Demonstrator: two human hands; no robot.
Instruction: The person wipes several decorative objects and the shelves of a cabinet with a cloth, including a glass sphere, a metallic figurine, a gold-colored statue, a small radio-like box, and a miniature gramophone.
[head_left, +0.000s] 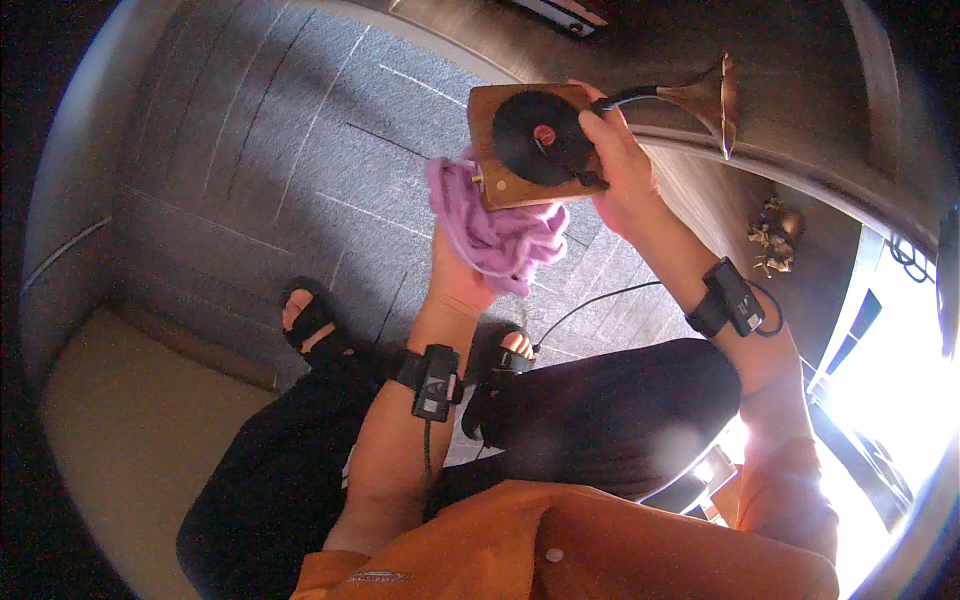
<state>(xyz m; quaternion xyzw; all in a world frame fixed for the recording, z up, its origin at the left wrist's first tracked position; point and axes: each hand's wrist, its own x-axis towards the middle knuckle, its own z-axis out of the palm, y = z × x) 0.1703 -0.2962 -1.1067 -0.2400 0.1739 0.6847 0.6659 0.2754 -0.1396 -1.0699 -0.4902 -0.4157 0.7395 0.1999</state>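
A miniature gramophone with a square wooden base (491, 142) is held up before me, above the floor. On its top lies a black disc (517, 150) with a red centre, and a bronze-coloured horn (701, 97) sticks out to the right on a dark curved neck. My right hand (628, 166) grips the right side of the base, thumb on top near the disc. A bunched pink-purple cloth (502, 244) covers most of my left hand (459, 276). The cloth presses against the left and near sides of the base; the left fingers are hidden under it.
Dark wooden furniture (795, 142) with a curved-looking edge stands to the right, bearing a dried ornament (776, 232). Grey patterned carpet (300, 172) spreads below. A beige padded seat (150, 450) is at lower left. A black cable (592, 300) runs from the right forearm's strapped device (735, 296).
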